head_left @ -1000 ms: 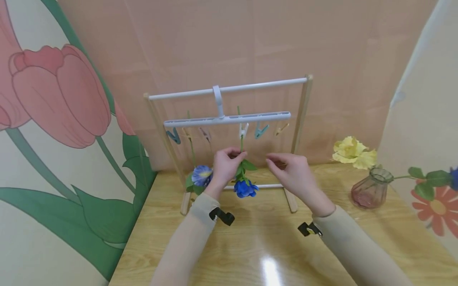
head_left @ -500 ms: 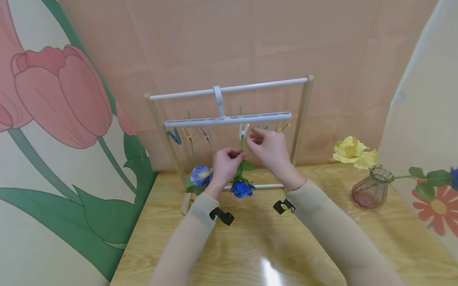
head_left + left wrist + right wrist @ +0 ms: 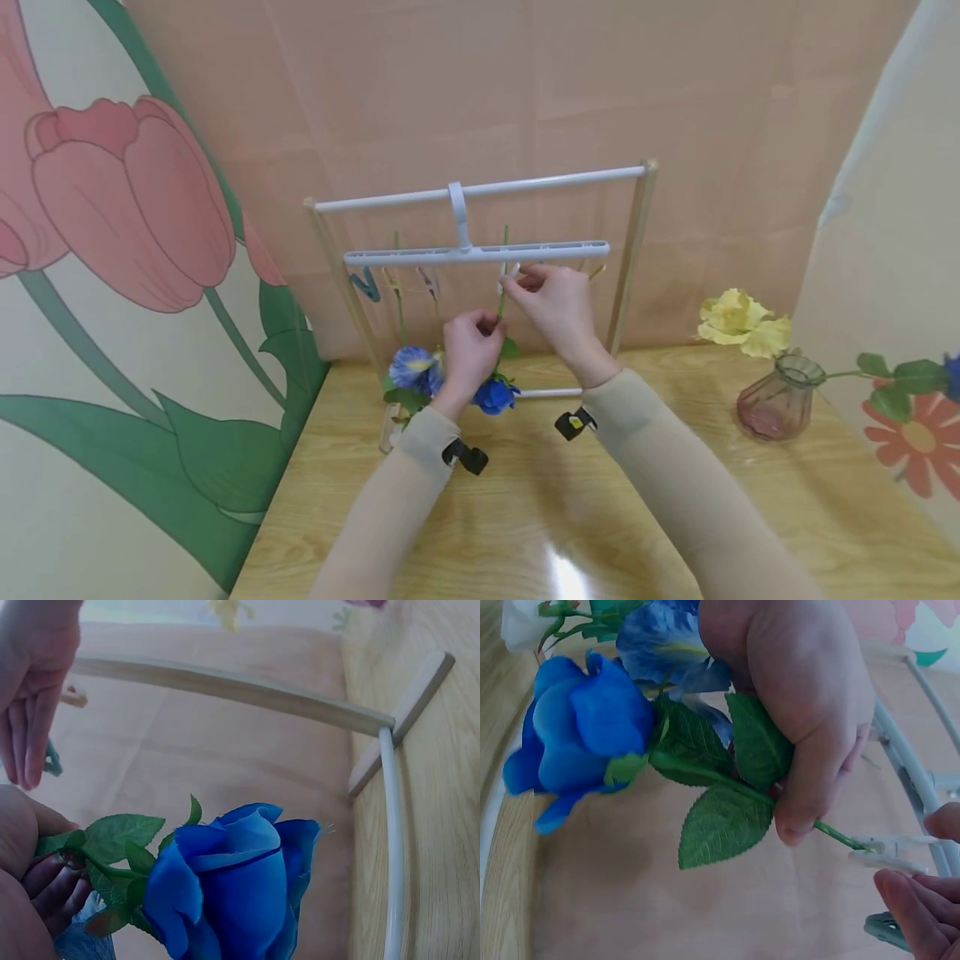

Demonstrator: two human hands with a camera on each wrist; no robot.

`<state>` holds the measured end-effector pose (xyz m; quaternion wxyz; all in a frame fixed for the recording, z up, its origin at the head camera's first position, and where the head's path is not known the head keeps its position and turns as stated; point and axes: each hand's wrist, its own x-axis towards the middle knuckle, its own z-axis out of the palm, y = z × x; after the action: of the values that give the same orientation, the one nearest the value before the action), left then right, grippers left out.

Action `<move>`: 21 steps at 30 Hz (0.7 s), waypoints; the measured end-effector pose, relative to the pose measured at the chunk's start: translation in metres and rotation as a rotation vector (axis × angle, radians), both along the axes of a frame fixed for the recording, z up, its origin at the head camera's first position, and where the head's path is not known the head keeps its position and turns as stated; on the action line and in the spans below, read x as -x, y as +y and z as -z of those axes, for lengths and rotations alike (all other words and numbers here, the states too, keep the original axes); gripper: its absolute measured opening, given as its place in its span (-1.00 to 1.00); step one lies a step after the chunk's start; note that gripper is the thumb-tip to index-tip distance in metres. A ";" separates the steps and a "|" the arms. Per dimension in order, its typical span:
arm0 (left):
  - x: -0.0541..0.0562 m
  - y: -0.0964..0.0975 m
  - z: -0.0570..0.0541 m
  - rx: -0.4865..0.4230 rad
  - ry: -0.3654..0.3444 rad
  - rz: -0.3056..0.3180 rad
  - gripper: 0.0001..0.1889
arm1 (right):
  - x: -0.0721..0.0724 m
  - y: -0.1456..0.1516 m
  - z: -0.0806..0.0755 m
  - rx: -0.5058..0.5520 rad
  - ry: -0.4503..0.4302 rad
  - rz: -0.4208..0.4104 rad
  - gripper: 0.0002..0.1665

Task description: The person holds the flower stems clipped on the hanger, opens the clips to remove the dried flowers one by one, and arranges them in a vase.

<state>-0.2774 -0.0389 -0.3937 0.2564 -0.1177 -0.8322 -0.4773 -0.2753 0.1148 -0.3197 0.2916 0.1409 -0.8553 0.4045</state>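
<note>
My left hand point(image 3: 471, 350) pinches the green stem of an artificial blue rose point(image 3: 240, 885), whose bloom hangs downward just below the fingers. Above that grip, the stem runs up through a white clothespin point(image 3: 889, 859) and past the white hanger bar point(image 3: 555, 250). My right hand point(image 3: 558, 304) is at this clothespin, thumb and forefinger on either side of its handles in the head view. Beside the left hand a blue-violet iris point(image 3: 411, 368) dangles from a yellow clothespin point(image 3: 393, 282).
The hanger hooks on a white rod point(image 3: 555, 180) between wooden posts point(image 3: 633, 233). Teal point(image 3: 366, 285) and pink point(image 3: 429, 283) clothespins hang left of the rose. At right stands a glass vase point(image 3: 776, 398) with a yellow flower point(image 3: 738, 321) and another blue bloom point(image 3: 952, 375).
My right hand has come left and up from beside the rack to the white clothespin. The left hand keeps its pinch on the stem, and the rose has swung slightly left.
</note>
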 end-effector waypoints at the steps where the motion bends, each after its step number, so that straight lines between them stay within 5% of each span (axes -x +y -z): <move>1: 0.000 0.000 0.000 0.006 0.011 -0.009 -0.89 | 0.001 -0.001 0.001 0.002 0.021 0.007 -0.60; 6: 0.003 0.001 0.002 0.025 0.055 -0.045 -0.90 | 0.007 -0.006 0.003 0.002 0.096 0.053 -0.67; 21: 0.002 0.003 0.002 0.054 0.117 -0.047 -0.88 | 0.017 -0.010 0.010 0.042 0.088 0.098 -0.54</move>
<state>-0.2798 -0.0361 -0.3960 0.3125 -0.1327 -0.8309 -0.4409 -0.2927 0.1047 -0.3296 0.3513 0.1103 -0.8389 0.4008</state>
